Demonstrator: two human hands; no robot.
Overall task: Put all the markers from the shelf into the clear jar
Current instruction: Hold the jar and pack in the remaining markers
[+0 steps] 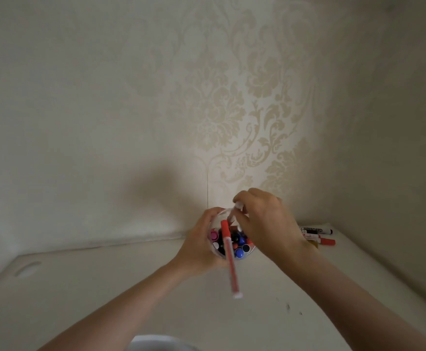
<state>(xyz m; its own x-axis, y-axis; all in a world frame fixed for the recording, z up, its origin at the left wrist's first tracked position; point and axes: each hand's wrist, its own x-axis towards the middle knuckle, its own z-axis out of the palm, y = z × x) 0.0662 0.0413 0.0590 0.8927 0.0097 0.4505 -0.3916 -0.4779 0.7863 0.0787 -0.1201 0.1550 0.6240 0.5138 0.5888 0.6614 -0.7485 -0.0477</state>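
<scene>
Markers (pixel 239 243), assorted caps, stand packed in the clear jar (pixel 219 253) at frame centre; one long red marker (pixel 231 259) leans out toward 6 o'clock, and a few loose markers (pixel 317 234) lie on the white shelf (pixel 105 287) at 3 o'clock. Left hand (pixel 199 247) wraps the jar wall; right hand (pixel 265 224) pinches a pale marker (pixel 234 212) over the mouth. Judged light, rigid, smooth plastic: grasp mid-barrel.

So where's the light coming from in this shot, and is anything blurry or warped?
Head view: light falls brightest on the patterned wall upper right, with a soft shadow left of the hands; the red marker sticking out of the clear jar looks soft; the shelf edges bow from the wide lens.
</scene>
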